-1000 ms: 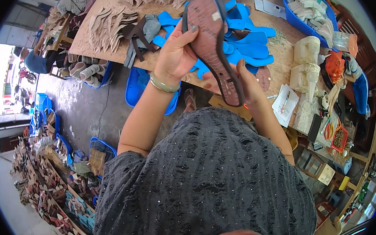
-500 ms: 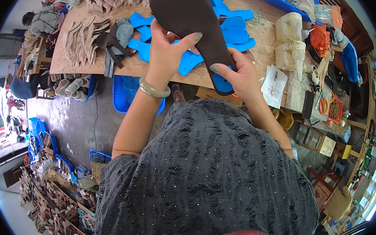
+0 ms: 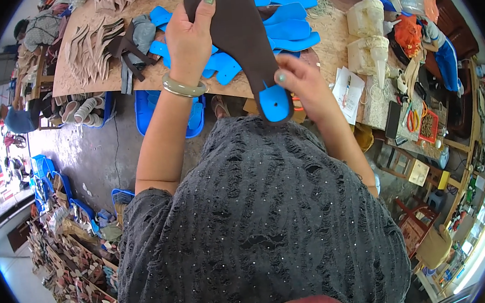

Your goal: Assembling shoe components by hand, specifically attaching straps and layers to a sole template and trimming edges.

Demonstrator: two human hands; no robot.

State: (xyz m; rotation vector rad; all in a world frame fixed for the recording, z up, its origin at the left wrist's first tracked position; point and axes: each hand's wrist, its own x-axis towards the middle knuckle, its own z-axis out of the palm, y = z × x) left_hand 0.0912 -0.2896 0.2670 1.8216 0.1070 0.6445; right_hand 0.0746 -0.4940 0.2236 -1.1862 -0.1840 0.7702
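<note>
A dark brown shoe sole (image 3: 232, 30) is held up at a slant over the near table edge, its wide end away from me. My left hand (image 3: 191, 41) grips the wide end from the left, thumb on top and fingers hidden underneath. At the narrow end shows a bright blue piece (image 3: 274, 104) with a small dark hole. My right hand (image 3: 306, 86) is at the sole's right edge just above that piece, thumb tip against it and fingers curled, slightly blurred. Behind the sole, several blue sole-shaped pieces (image 3: 290, 30) lie overlapping on the table.
The wooden table (image 3: 151, 82) carries beige cut pieces (image 3: 89, 52) and dark strips (image 3: 129, 52) at left. Off-white blocky containers (image 3: 367, 56), papers (image 3: 347, 95) and orange-handled scissors (image 3: 413, 116) lie at right. A blue bin (image 3: 146, 116) stands below the table edge.
The sole has shifted left and slightly upward. My right hand has slid off the narrow end's surface to its edge, uncovering more blue. My left thumb has moved up the sole.
</note>
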